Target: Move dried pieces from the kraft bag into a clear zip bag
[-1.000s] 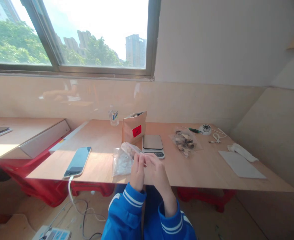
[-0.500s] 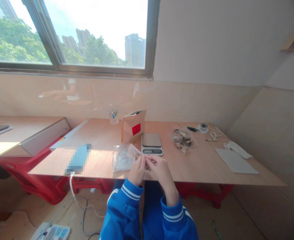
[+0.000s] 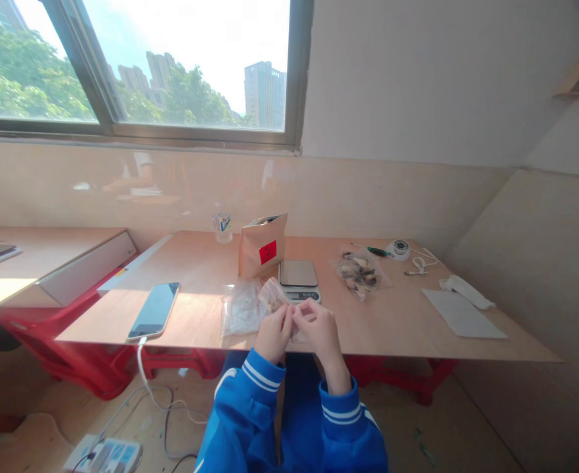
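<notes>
My left hand (image 3: 273, 334) and my right hand (image 3: 318, 326) come together at the table's front edge, fingers pinched on a small clear plastic bag (image 3: 272, 297). Its upper part sticks out past my left fingers, and something brownish shows through it. Just beyond my hands stands a kitchen scale (image 3: 298, 274) with nothing on its plate. To the left lies a pack of clear plastic bags (image 3: 241, 310). Behind the scale, a brown paper pouch (image 3: 263, 248) with a red label stands upright. Right of the scale, a clear bag of dried brown-and-white pieces (image 3: 359, 270) lies flat.
A phone (image 3: 154, 310) on a charging cable lies at the left, near a plastic bottle (image 3: 222, 225) at the back. At the right are a white dome camera (image 3: 398, 249), a green-handled screwdriver (image 3: 378, 251) and a white sheet (image 3: 463, 314). A power strip (image 3: 103, 454) sits on the floor.
The small bag has turned in my fingers, and its upper part now stands more upright and opened out. Both hands stay at nearly the same spot.
</notes>
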Demonstrator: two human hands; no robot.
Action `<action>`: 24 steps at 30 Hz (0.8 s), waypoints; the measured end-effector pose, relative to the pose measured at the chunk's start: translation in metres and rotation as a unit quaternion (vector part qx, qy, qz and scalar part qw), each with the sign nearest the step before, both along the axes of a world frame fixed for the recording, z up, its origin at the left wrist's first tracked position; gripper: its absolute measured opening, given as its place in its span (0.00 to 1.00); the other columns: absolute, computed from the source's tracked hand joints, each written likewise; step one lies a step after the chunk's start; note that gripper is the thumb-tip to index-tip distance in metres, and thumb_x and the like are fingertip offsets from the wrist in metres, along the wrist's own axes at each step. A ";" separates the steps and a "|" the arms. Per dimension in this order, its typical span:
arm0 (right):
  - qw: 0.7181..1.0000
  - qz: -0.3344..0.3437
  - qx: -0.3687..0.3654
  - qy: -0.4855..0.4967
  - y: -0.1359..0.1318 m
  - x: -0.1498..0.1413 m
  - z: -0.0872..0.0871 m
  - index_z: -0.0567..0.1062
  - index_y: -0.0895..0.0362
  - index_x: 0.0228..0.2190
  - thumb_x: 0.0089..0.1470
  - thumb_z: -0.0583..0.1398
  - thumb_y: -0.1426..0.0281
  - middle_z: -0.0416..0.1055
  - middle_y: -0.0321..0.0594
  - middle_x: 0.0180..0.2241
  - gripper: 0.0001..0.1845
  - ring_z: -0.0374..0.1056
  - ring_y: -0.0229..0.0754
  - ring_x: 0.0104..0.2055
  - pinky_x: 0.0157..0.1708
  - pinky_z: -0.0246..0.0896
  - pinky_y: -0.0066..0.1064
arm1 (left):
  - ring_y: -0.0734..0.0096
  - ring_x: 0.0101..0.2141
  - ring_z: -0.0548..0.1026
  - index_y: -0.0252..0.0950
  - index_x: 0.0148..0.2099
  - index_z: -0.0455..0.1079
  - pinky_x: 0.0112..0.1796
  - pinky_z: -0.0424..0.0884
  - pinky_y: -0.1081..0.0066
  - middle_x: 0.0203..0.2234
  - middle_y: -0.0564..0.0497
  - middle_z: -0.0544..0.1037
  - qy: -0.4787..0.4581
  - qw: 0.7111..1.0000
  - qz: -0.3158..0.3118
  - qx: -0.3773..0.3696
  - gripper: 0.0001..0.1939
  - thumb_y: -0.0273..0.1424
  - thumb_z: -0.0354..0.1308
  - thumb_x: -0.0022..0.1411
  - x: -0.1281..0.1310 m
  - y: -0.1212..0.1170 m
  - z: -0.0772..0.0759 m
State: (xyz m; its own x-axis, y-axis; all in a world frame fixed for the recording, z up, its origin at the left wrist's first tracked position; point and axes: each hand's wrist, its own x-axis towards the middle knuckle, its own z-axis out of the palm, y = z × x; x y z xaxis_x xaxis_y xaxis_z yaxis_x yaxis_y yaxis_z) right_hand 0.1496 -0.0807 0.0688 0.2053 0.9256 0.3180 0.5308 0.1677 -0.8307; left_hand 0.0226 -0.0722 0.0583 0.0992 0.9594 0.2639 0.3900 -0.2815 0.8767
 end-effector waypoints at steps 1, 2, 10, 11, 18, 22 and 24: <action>0.999 -0.053 0.009 0.010 0.002 0.009 -0.004 0.71 0.55 0.23 0.49 0.57 0.63 0.75 0.39 0.23 0.09 0.72 0.43 0.26 0.28 0.64 0.29 | 0.71 0.22 0.70 0.38 0.23 0.62 0.28 0.63 0.72 0.17 0.52 0.72 -0.003 1.000 0.017 -0.006 0.18 0.39 0.43 0.63 -0.001 0.000 0.001; 0.994 -0.103 0.019 0.032 0.003 0.019 -0.007 0.70 0.55 0.22 0.48 0.58 0.63 0.74 0.40 0.23 0.09 0.71 0.44 0.27 0.28 0.64 0.30 | 0.72 0.21 0.70 0.38 0.22 0.61 0.28 0.63 0.72 0.16 0.53 0.71 -0.007 0.999 0.034 -0.010 0.19 0.39 0.43 0.63 -0.003 0.001 0.002; 0.949 -0.140 0.077 0.273 0.000 0.039 -0.005 0.68 0.57 0.27 0.45 0.61 0.55 0.75 0.43 0.23 0.17 0.71 0.44 0.24 0.17 0.66 0.31 | 0.70 0.24 0.70 0.37 0.19 0.61 0.30 0.65 0.71 0.17 0.51 0.71 -0.089 0.995 0.032 -0.038 0.24 0.46 0.44 0.60 -0.002 0.008 -0.007; 0.944 -0.132 0.085 0.290 -0.001 0.035 -0.001 0.68 0.57 0.27 0.45 0.61 0.54 0.75 0.42 0.23 0.18 0.71 0.44 0.23 0.17 0.66 0.30 | 0.69 0.25 0.71 0.37 0.20 0.62 0.30 0.66 0.70 0.19 0.51 0.72 -0.136 0.989 0.034 -0.055 0.24 0.47 0.44 0.59 0.001 0.010 -0.013; 0.937 -0.044 0.062 0.341 0.002 0.012 0.001 0.67 0.57 0.27 0.48 0.60 0.52 0.75 0.42 0.24 0.19 0.72 0.42 0.22 0.20 0.66 0.29 | 0.58 0.42 0.76 0.38 0.46 0.69 0.39 0.73 0.63 0.41 0.44 0.78 -0.448 0.865 -0.041 -0.223 0.27 0.52 0.57 0.50 0.019 0.015 -0.036; 0.974 -0.053 0.055 0.214 0.004 0.003 -0.007 0.71 0.57 0.32 0.53 0.57 0.56 0.75 0.43 0.28 0.16 0.72 0.42 0.27 0.28 0.69 0.33 | 0.62 0.32 0.77 0.38 0.52 0.64 0.26 0.73 0.67 0.37 0.43 0.77 -0.478 0.850 -0.075 -0.208 0.33 0.56 0.53 0.53 0.020 0.009 -0.028; 0.986 -0.083 0.093 0.107 0.003 0.000 -0.005 0.73 0.57 0.36 0.54 0.57 0.59 0.74 0.45 0.34 0.15 0.70 0.41 0.30 0.32 0.68 0.33 | 0.71 0.21 0.72 0.38 0.54 0.60 0.15 0.65 0.74 0.31 0.48 0.75 -0.432 0.879 -0.034 -0.200 0.33 0.55 0.53 0.54 0.016 0.008 -0.025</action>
